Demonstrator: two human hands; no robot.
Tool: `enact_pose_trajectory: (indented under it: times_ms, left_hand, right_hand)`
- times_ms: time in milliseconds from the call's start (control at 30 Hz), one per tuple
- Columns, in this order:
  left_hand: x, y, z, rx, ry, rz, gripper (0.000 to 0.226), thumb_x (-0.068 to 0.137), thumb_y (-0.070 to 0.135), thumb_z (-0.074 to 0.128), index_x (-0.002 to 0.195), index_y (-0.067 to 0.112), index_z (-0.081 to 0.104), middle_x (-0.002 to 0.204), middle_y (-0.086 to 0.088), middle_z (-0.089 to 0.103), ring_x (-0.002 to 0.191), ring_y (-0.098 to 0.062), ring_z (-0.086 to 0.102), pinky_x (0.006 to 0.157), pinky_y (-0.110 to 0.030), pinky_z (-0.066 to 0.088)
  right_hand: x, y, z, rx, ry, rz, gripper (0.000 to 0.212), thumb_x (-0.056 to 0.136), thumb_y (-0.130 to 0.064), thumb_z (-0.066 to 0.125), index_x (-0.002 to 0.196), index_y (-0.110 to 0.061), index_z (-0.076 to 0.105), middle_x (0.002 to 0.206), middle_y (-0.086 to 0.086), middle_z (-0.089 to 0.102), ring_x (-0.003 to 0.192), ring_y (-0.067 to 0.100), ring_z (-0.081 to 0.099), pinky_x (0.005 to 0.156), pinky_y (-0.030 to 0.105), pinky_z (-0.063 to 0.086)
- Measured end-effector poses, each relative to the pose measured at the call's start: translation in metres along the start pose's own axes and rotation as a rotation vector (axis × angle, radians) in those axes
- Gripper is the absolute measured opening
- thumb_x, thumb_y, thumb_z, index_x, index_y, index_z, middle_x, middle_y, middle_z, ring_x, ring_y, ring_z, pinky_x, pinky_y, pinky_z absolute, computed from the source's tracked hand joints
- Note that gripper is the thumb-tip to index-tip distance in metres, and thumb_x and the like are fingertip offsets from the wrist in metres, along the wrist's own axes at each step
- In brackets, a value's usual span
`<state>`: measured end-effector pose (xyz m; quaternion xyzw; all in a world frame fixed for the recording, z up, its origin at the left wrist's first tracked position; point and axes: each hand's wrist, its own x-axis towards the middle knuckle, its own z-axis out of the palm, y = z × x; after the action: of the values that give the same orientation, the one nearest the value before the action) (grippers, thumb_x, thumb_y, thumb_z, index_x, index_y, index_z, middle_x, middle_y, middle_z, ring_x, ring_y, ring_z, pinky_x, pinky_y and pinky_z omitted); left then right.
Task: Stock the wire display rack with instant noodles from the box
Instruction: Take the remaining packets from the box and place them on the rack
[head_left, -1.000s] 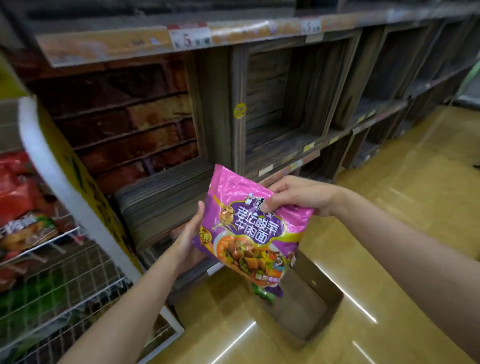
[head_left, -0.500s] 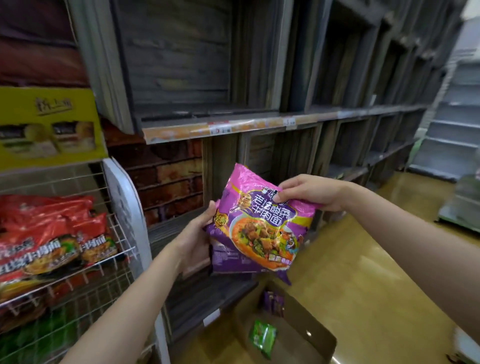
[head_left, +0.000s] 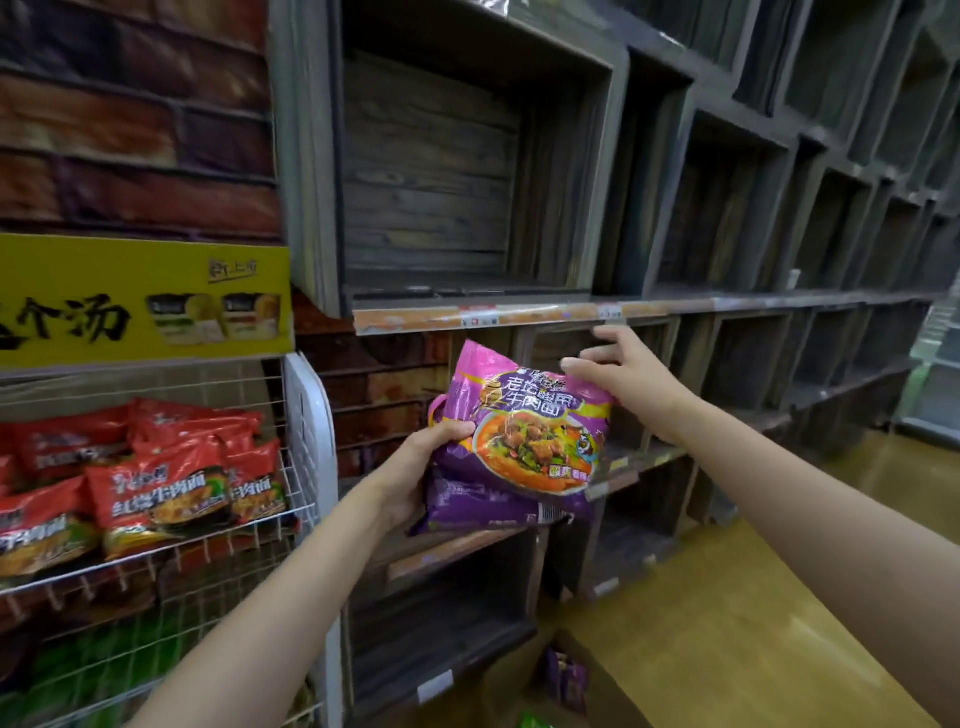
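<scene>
My left hand (head_left: 423, 467) grips a small stack of purple instant noodle packets (head_left: 524, 441) from the left and below, with the thumb on the front one. My right hand (head_left: 623, 379) hovers at the top right corner of the front packet, fingers spread and straight, barely touching it. The white wire display rack (head_left: 306, 447) stands at the left, its upper basket holding several red noodle packets (head_left: 161, 483). The cardboard box (head_left: 524, 686) lies on the floor at the bottom edge, with a purple packet (head_left: 566, 675) inside.
Dark wooden shelf cubbies (head_left: 431, 197) fill the wall behind and to the right, with price tags along an orange strip (head_left: 519, 314). A yellow sign (head_left: 140, 301) tops the rack. A lower basket holds green packets (head_left: 78, 665). Yellow floor spreads at the right.
The view has tilted up and the box has dropped to the bottom edge. My right hand has let go of the packet's top corner and opened. My left hand keeps its hold on the packets.
</scene>
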<state>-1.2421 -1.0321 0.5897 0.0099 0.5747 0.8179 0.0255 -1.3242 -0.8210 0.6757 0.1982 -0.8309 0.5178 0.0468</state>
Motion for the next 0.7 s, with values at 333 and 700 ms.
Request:
enact_pose_trajectory:
  times_ms: [333, 700]
  left_hand:
    - [0.027, -0.014, 0.123, 0.07, 0.049, 0.015, 0.035, 0.081, 0.033, 0.065, 0.107, 0.01, 0.068, 0.09, -0.01, 0.074, 0.075, -0.021, 0.071, 0.077, -0.033, 0.057]
    - [0.029, -0.027, 0.229, -0.055, -0.059, 0.064, 0.029, 0.099, 0.017, 0.036, 0.087, 0.008, 0.061, 0.082, -0.007, 0.07, 0.067, -0.017, 0.067, 0.065, -0.028, 0.055]
  right_hand:
    - [-0.059, 0.058, -0.084, 0.276, -0.188, 0.256, 0.041, 0.081, -0.044, 0.066, 0.112, -0.018, 0.063, 0.101, 0.006, 0.073, 0.095, 0.026, 0.069, 0.089, 0.049, 0.052]
    - [-0.093, 0.091, -0.132, 1.181, 0.125, 0.293, 0.022, 0.095, -0.028, 0.05, 0.094, -0.011, 0.064, 0.073, 0.007, 0.072, 0.06, 0.02, 0.069, 0.061, 0.033, 0.058]
